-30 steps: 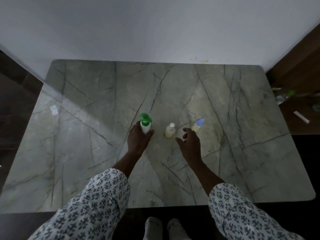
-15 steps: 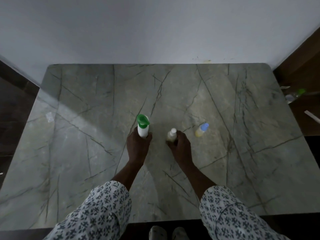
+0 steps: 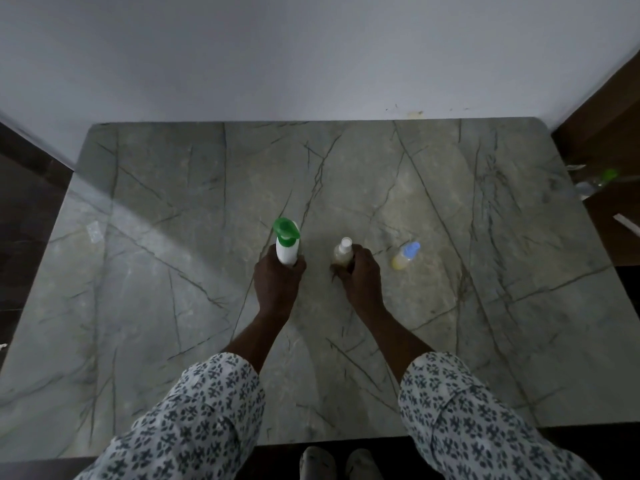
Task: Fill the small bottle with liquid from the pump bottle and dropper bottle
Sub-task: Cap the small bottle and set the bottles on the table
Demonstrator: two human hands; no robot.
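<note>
Left hand: wrapped round the upright pump bottle, green head on top.
Right hand: fingers curled round the small bottle, cap still on.
Gap: bottles near, not touching, both vertical on the marble table.
Dropper bottle: just right of the right hand, untouched.

hands around pump bottle, small bottle

Both arms reach forward in patterned sleeves; the left hand and right hand are each curled closed, fingers wrapped.
</note>
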